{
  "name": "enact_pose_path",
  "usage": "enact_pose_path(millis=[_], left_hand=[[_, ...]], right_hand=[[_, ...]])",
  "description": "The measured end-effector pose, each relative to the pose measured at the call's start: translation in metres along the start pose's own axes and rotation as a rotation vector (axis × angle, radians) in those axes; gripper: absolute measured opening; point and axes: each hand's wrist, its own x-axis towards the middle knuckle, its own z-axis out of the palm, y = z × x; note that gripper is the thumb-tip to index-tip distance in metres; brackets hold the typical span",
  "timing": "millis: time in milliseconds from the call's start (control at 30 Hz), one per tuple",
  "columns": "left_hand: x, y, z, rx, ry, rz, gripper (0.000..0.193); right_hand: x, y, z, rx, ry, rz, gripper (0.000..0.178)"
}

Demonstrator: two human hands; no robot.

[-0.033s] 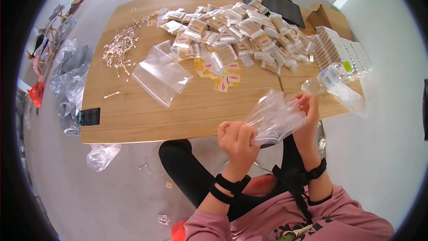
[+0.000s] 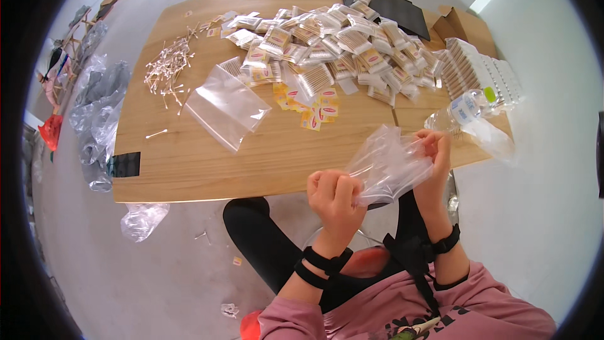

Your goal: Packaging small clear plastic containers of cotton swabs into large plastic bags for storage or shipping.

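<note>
Holds a crumpled clear plastic bag (image 2: 390,167) up between both hands, on the near-left side of the green-capped bottle (image 2: 462,113). Grips the end farther from the bottle with the left hand (image 2: 336,195), closed in a loose fist against the film; pinches the opposite edge with the right hand (image 2: 435,154), just on the near side of the bottle and plainly closer to it than the left. Spans on a slant from one hand to the other, climbing from the left grip away from the body and toward the bottle. Too creased to show a sure long axis; cannot tell, either, which edge carries the mouth. No reach between hands and film: already in contact at both ends. Elsewhere on the wooden table (image 2: 283,167), well to the left of the bottle: a second clear bag (image 2: 229,107), flat and askew, then, farther left again, loose cotton swabs (image 2: 170,66). Between that bag and the bottle, yellow cards (image 2: 321,110); beyond and to the left of the bottle, heaped swab packets (image 2: 327,38); just beyond it, pale bundles (image 2: 469,69) in rows.
</note>
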Motion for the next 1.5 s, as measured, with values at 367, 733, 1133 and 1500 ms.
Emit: enact_pose_path(millis=[367, 733, 1133, 1500], left_hand=[[-0.001, -0.012, 0.004, -0.049, 0.015, -0.219, 0.018], [0.015, 0.005, 0.019, -0.631, 0.461, -0.550, 0.011], [0.009, -0.005, 0.009, -0.459, 0.045, -0.863, 0.024], [0.018, -0.024, -0.003, -0.616, 0.032, -1.012, 0.039]], right_hand=[[-0.022, -0.020, 0.007, -0.163, -0.247, -0.418, 0.024], [-0.022, -0.021, 0.004, -0.442, -0.231, -0.389, 0.021], [0.029, -0.015, 0.031, -0.602, -0.249, -0.252, 0.019], [0.079, 0.020, 0.052, -0.703, -0.925, 0.025, 0.039]])
